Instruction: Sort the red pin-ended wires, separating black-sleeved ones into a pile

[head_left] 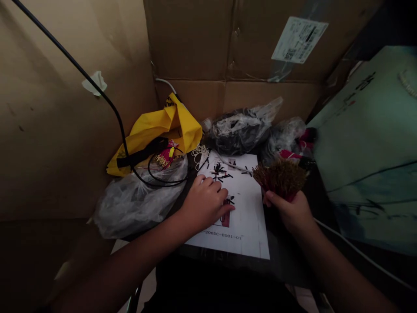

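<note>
My left hand [206, 202] rests palm down over a printed white sheet [249, 234], its fingers curled apart and the thumb stretched to the right. Small black tube-like pieces [219, 169] are scattered on the sheet just beyond its fingertips, and a few more lie by the thumb. On the right, my right hand [293, 208] is closed around a thick bundle of wires [282, 178], red at the grip with brownish-gold ends fanning out at the top. What lies under my left palm is hidden.
A yellow bag [185, 126] and clear plastic [140, 204] sit at the left, with a black cable [114, 108] crossing them. Plastic-wrapped dark items [237, 130] stand behind the sheet. Cardboard [192, 43] walls the back; pale patterned fabric [374, 143] is at right.
</note>
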Demonstrator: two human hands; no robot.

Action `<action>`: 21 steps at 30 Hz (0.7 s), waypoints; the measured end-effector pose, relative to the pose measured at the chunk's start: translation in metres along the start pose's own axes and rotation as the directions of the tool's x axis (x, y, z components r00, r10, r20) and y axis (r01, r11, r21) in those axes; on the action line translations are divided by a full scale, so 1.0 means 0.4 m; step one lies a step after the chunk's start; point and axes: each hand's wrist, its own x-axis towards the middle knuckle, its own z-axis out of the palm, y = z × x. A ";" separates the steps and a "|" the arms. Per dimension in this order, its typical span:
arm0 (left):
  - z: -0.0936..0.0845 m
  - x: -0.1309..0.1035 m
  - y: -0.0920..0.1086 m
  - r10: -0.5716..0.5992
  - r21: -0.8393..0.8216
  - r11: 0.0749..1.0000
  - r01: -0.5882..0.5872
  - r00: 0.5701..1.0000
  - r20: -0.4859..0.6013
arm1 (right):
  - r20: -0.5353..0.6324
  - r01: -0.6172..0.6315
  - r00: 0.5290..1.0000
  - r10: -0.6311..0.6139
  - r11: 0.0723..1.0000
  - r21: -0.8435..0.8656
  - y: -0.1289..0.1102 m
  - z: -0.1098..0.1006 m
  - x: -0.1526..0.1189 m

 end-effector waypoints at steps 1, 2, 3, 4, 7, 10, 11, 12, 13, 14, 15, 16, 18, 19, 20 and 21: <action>0.010 0.013 -0.003 0.023 0.005 1.000 -0.023 1.000 0.018 | -0.003 -0.008 1.000 0.007 1.000 -0.007 -0.004 0.001 -0.001; 0.018 0.025 -0.007 0.051 0.018 0.999 -0.051 0.998 0.028 | -0.008 -0.014 1.000 0.014 1.000 -0.014 -0.009 0.002 -0.002; 0.026 0.037 -0.013 0.082 0.032 0.996 -0.083 0.996 0.035 | -0.014 -0.019 1.000 0.019 1.000 -0.021 -0.013 0.002 -0.003; 0.032 0.048 -0.019 0.120 0.042 0.992 -0.121 0.992 0.037 | -0.015 -0.022 1.000 0.022 0.999 -0.027 -0.016 0.003 -0.003; 0.045 0.081 -0.042 0.217 0.082 0.972 -0.219 0.976 0.036 | -0.007 -0.019 1.000 0.019 0.999 -0.032 -0.017 0.001 -0.002; 0.054 0.111 -0.068 0.231 0.148 0.962 -0.230 0.973 0.005 | 0.019 -0.022 1.000 0.022 1.000 -0.004 -0.009 -0.003 0.000; 0.055 0.120 -0.075 0.223 0.170 0.961 -0.217 0.975 -0.013 | 0.034 -0.027 0.999 0.026 0.999 0.020 -0.007 -0.003 0.000; 0.054 0.128 -0.081 0.205 0.191 0.962 -0.195 0.978 -0.035 | 0.051 -0.036 0.998 0.034 0.998 0.052 -0.007 -0.002 -0.001; 0.052 0.134 -0.085 0.182 0.207 0.964 -0.166 0.982 -0.058 | 0.063 -0.048 0.997 0.043 0.995 0.090 -0.008 0.000 -0.002; 0.047 0.139 -0.086 0.156 0.214 0.967 -0.136 0.984 -0.082 | 0.073 -0.065 0.996 0.056 0.989 0.131 -0.011 0.005 -0.003; 0.040 0.142 -0.083 0.133 0.205 0.973 -0.110 0.986 -0.102 | 0.081 -0.085 0.994 0.072 0.981 0.174 -0.016 0.010 -0.005; 0.031 0.143 -0.078 0.113 0.176 0.980 -0.090 0.986 -0.121 | 0.092 -0.109 0.992 0.091 0.969 0.219 -0.022 0.018 -0.008; 0.008 0.140 -0.060 0.077 0.032 0.997 -0.073 0.988 -0.138 | 0.140 -0.161 0.982 0.123 0.938 0.306 -0.036 0.033 -0.016; -0.003 0.137 -0.049 0.053 -0.089 0.994 -0.066 0.988 -0.145 | 0.173 -0.186 0.976 0.133 0.921 0.342 -0.042 0.041 -0.020; -0.013 0.132 -0.040 0.029 -0.213 0.975 -0.059 0.989 -0.143 | 0.210 -0.209 0.968 0.138 0.905 0.371 -0.047 0.048 -0.024; -0.020 0.127 -0.032 0.026 -0.310 0.948 -0.069 0.990 -0.141 | 0.245 -0.228 0.960 0.137 0.890 0.394 -0.050 0.054 -0.029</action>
